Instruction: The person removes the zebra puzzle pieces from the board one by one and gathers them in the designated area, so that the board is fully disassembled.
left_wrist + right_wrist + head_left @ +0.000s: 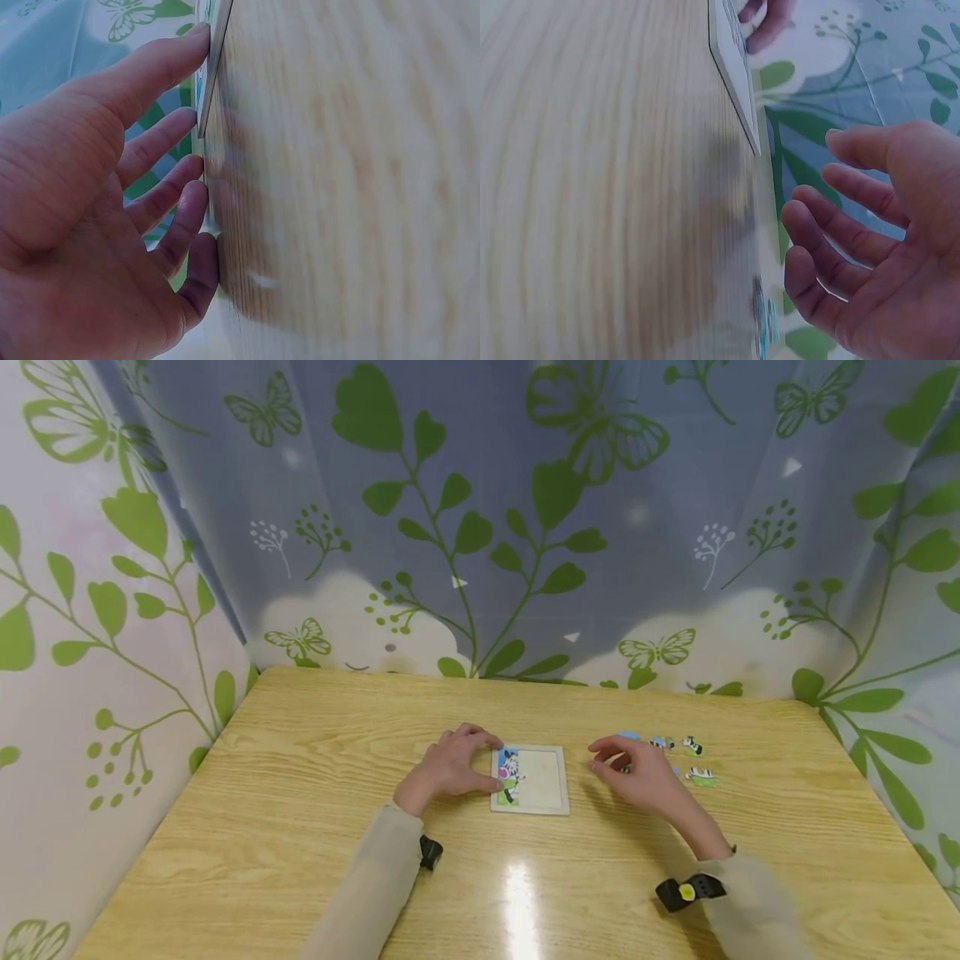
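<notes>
A small puzzle board [542,811] with a pale frame lies flat on the table. Pieces showing a zebra picture [509,775] fill its left strip; the rest of its inside is bare. My left hand [448,766] rests at the board's left side, thumb and index fingertip touching it with a gap between them. In the left wrist view the fingers [180,225] are spread and loosely bent. To the right of the board my right hand [637,772] hovers above the table, its fingers loosely curved around nothing. Loose puzzle pieces [701,776] lie beyond it, some partly hidden by the hand.
The light wood table [315,860] reaches back to a curtain [480,527] printed with leaves and butterflies. Similar cloth hangs on the left and right. Each wrist carries a black strap device [678,895].
</notes>
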A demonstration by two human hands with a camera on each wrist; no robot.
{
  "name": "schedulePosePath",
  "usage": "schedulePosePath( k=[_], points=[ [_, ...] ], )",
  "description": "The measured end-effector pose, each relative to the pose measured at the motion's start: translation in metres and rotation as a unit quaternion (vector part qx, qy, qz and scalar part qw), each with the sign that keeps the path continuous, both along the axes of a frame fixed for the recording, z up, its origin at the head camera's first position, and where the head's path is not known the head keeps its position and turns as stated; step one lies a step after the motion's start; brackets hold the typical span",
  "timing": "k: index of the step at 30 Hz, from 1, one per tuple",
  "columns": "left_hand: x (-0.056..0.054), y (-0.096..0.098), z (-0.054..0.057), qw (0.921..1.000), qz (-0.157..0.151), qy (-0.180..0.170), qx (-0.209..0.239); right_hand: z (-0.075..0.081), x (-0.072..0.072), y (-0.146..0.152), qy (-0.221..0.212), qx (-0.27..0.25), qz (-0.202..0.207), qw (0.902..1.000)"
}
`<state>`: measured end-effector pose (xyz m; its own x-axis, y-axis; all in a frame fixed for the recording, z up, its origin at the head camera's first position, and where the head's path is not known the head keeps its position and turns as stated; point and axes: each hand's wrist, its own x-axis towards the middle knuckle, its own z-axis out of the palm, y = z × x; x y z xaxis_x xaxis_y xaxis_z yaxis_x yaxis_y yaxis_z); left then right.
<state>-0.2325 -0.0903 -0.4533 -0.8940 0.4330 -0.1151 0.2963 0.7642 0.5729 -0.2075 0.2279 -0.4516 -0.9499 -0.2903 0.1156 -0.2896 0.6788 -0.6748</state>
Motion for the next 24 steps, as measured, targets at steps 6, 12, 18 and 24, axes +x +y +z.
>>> schedulePosePath(
  k=[6,12,18,24],
  points=[
    [-0.001,0.0,0.002,1.0,0.003,-0.006,-0.004,-0.002,-0.005,-0.022,-0.014,-0.022,0.031,0.9992],
    [-0.001,0.001,0.002,0.9999,0.004,-0.008,-0.012,-0.003,-0.008,-0.044,-0.014,-0.033,0.049,0.9981],
    [-0.002,0.001,0.002,0.9997,0.011,-0.016,-0.012,-0.005,-0.014,-0.063,-0.019,-0.031,0.066,0.9972],
    [-0.003,0.002,0.002,0.9996,0.019,-0.021,-0.008,-0.009,-0.02,-0.076,-0.013,-0.019,0.08,0.9965]
  ],
)
